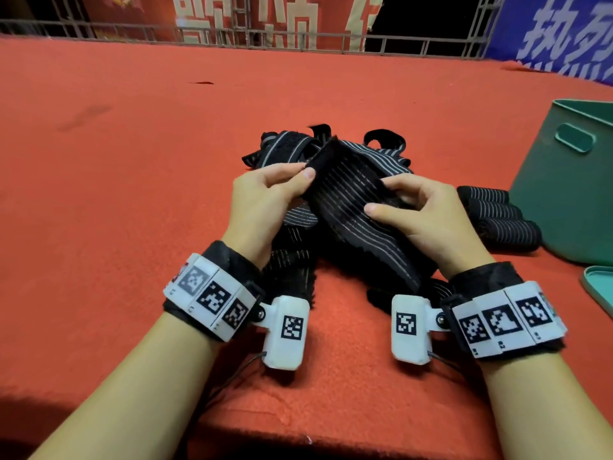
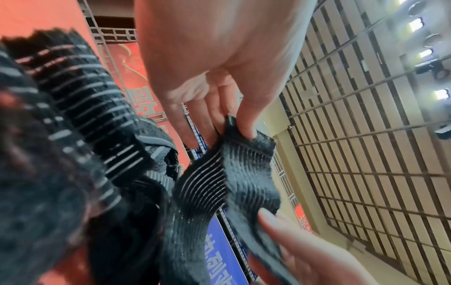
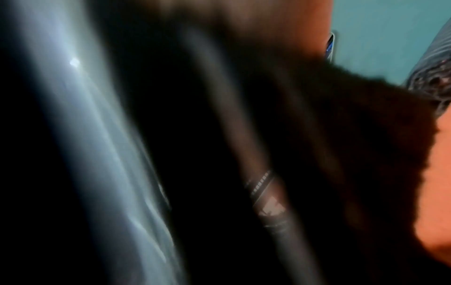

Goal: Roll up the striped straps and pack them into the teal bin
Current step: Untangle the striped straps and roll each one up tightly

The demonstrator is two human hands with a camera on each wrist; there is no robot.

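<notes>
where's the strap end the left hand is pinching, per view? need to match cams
Head: strap end sits just left of center, above the pile, pinched by the left hand.
Left wrist: strap end sits at center, under the fingertips.
Right wrist: too dark and blurred to tell.
Shared landmark: the red table cover, top left in the left wrist view.

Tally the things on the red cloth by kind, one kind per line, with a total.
Rolled striped straps beside the bin: 3
Strap held in both hands: 1
Loose strap pile, count unclear: 1 heap
Teal bin: 1
Teal lid: 1
Total: 7, with the heap as one
</notes>
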